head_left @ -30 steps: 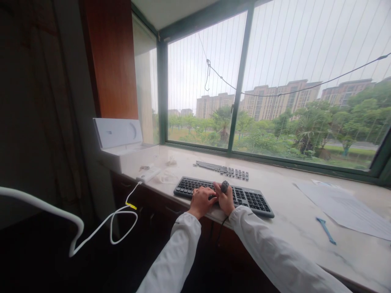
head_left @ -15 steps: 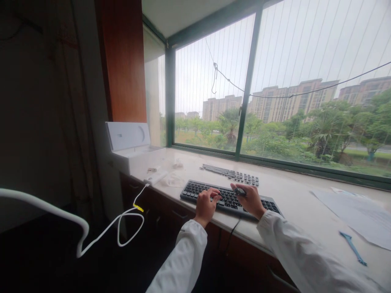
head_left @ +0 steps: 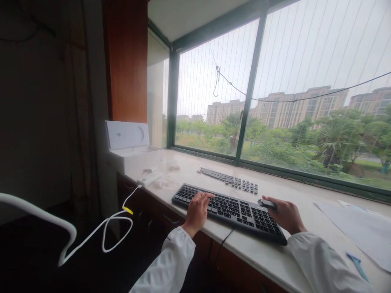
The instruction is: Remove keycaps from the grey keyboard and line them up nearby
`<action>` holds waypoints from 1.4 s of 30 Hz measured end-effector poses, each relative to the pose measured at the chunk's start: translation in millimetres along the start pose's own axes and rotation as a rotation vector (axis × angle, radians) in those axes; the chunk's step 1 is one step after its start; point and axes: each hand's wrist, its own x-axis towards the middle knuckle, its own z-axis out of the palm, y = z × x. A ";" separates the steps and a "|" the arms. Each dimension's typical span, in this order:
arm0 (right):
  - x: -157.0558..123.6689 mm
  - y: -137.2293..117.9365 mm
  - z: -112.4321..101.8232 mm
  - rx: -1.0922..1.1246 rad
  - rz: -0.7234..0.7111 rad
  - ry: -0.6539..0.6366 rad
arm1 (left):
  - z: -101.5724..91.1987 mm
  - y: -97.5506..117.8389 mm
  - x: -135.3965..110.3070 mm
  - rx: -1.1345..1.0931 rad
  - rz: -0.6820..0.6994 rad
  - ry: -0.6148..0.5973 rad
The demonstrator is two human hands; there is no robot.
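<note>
A dark computer keyboard (head_left: 230,208) lies slantwise along the front of the white sill, its key bed mostly bare black with a few grey keycaps at the left end. My left hand (head_left: 198,209) rests over its left half, fingers stretched out toward the right, fingertips low on the keys. Above the keyboard's right end, my right hand (head_left: 285,213) is closed around a small dark grey oblong object (head_left: 269,204) pointing left; its exact kind is unclear. Behind the keyboard, grey keycaps (head_left: 229,180) are laid out in rows.
An opened white box (head_left: 131,156) stands at the left end of the sill (head_left: 256,252). Near it a white cable (head_left: 106,221) hangs from a small white device (head_left: 149,179). White papers (head_left: 354,224) and a blue strip (head_left: 357,266) lie at right. The window is behind.
My right hand has moved right with the dark object, from the keyboard's middle to its right end. My left hand has shifted slightly left, its fingers straighter. The view has shifted slightly.
</note>
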 end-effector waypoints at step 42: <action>12.0 -18.5 -10.5 0.096 0.146 -0.190 | 139.6 -65.3 197.4 0.619 -0.080 -0.638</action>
